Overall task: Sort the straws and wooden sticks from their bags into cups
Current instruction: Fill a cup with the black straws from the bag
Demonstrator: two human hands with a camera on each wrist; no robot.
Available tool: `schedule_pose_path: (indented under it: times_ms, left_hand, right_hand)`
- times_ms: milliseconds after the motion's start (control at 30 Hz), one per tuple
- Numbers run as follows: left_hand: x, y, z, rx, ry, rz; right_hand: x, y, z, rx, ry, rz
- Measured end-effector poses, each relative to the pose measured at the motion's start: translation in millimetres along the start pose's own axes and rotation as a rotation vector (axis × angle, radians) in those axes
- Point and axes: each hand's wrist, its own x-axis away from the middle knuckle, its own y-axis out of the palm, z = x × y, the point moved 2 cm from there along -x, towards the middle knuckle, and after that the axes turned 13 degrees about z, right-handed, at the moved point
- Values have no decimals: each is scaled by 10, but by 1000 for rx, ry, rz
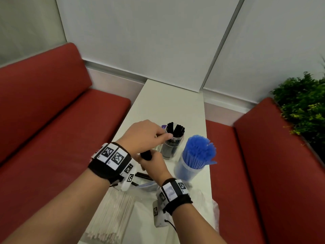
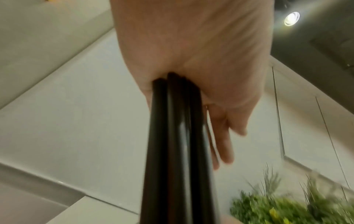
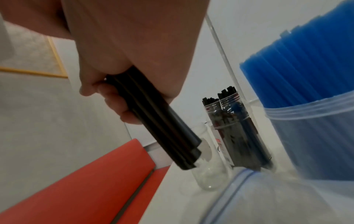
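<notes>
Both hands hold one bundle of black straws [image 1: 146,154] over the white table. My left hand [image 1: 146,136] grips its upper part from above, index finger reaching toward the clear cup of black straws [image 1: 173,143]. My right hand [image 1: 154,164] wraps around the bundle lower down; the right wrist view shows its fingers [image 3: 114,104] curled round the black straws [image 3: 153,113], whose ends hang over an empty clear cup [image 3: 208,174]. Blue straws [image 1: 198,152] fill another cup on the right. A bag of wooden sticks [image 1: 114,213] lies near the front left.
A clear zip bag [image 1: 146,208] with a few loose black straws [image 1: 143,176] lies under my wrists. The narrow table [image 1: 167,103] runs away to the wall. Red benches [image 1: 52,120] flank it on both sides, and a green plant [image 1: 302,103] stands at the right.
</notes>
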Motion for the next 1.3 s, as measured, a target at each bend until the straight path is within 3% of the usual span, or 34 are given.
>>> schedule_pose_path:
  times_ms: [67, 133, 200, 233, 300, 367, 400, 467, 567, 800, 967, 1067, 1167, 1233, 1300]
  left_hand:
    - [6, -76, -8, 361, -54, 207]
    - [-29, -170, -137, 809, -199, 456]
    - [-29, -123, -318, 1067, -451, 505]
    - [-2, -18, -386, 1099, -585, 392]
    - [123, 273, -419, 1138, -785, -40]
    - [277, 506, -363, 1400, -936, -413]
    - [333, 574, -326, 1578, -1026, -488]
    - [379, 680, -262, 1827, -1191, -474]
    - [368, 780, -206, 1824, -1247, -403]
    - [422, 1082, -346, 1796, -1406, -522]
    - [556, 1360, -479, 1617, -1500, -546]
    - [626, 1500, -577, 1537, -1540, -502]
    - [572, 1586, -612, 1556, -1496, -356]
    - [499, 1604, -637, 1567, -1429, -253]
    - [440, 1637, -709, 1375, -1345, -198]
  right_hand:
    - [0, -59, -129, -28, -4, 9]
    - [1, -204, -320, -86, -13, 85]
    - [-6, -379, -604, -214, -62, 156]
    - [-12, -453, -769, -300, -90, 168]
    - [-36, -540, -1046, -444, -137, 165]
    - [-58, -544, -1180, -489, -172, 154]
    - [-58, -520, -1184, -478, -188, 148]
    - [-32, -461, -1105, -417, -178, 162]
    - [-12, -426, -937, -349, -130, 189]
    - [-27, -497, -839, -382, -150, 165]
    - [24, -463, -677, -324, -106, 98]
    - [-3, -449, -629, -286, -72, 67]
    - [-118, -503, -677, -229, -68, 97]
    - [-263, -631, -804, -192, -83, 175]
    - [-478, -839, -987, -216, -121, 332]
